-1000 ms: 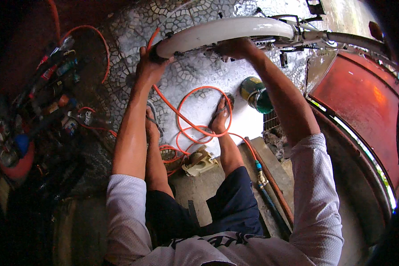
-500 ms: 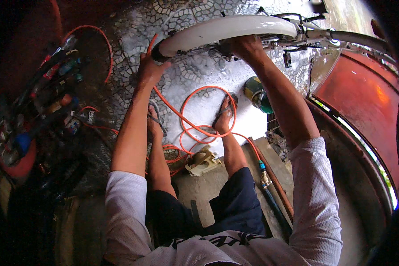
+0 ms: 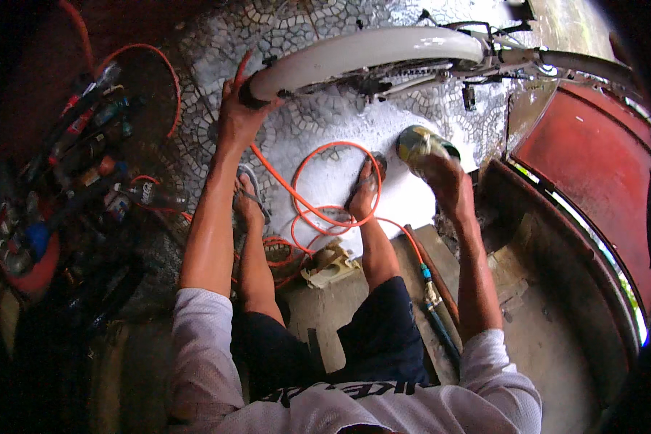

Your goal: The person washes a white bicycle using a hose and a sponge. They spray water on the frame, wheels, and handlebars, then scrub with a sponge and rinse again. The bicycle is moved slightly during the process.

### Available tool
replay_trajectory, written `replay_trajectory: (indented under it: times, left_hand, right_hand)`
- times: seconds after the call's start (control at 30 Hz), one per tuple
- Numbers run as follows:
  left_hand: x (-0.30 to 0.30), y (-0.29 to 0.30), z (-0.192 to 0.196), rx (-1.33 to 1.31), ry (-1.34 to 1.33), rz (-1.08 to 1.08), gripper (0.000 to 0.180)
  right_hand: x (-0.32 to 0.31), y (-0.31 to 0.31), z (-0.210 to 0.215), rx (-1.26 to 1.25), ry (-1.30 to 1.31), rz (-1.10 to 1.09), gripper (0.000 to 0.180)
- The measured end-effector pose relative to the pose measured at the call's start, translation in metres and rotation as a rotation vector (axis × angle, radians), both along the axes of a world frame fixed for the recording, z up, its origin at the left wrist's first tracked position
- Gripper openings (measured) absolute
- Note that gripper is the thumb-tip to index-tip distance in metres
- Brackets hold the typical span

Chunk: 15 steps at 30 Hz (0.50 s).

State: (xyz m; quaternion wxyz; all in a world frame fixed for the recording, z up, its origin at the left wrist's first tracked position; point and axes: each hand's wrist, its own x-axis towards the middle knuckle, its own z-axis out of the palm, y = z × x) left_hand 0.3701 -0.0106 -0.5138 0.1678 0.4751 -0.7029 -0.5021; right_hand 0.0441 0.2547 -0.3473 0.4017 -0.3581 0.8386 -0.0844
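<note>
At the rear end of a bicycle's white mudguard (image 3: pixel 369 49), my left hand (image 3: pixel 240 116) is closed round an orange hose (image 3: pixel 275 170). The hose's end sticks up past the fingers, and the thumb side of the hand touches the dark tip of the wheel. My right hand (image 3: pixel 448 181) reaches down into the mouth of a dark green and yellow can (image 3: pixel 411 141). Something pale yellow shows by its fingers, which are mostly hidden inside. White suds cover the stone-patterned floor (image 3: pixel 405 195) around the can.
Hose loops lie around my sandalled feet (image 3: pixel 365 189). Bottles and clutter (image 3: pixel 94 145) fill the left side. A hose connector (image 3: pixel 431 289) lies beside a brown pipe; a cream-coloured piece (image 3: pixel 333 264) rests near my knees. A red metal panel (image 3: pixel 579 145) stands at right.
My right hand has left the wheel and moved down to the can, which has tilted slightly. My left hand has shifted a little lower and closer against the wheel's end.
</note>
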Motion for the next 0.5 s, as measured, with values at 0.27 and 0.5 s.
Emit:
replay_trajectory:
  times: [0.27, 0.5]
  left_hand:
    - [-0.002, 0.004, -0.003, 0.003, -0.091, 0.067, 0.075]
    - [0.017, 0.007, -0.037, 0.107, -0.147, 0.143, 0.066]
  right_hand:
    - [0.017, -0.004, 0.005, -0.158, 0.016, 0.179, 0.042]
    - [0.017, -0.048, 0.005, -0.275, 0.023, 0.267, 0.046]
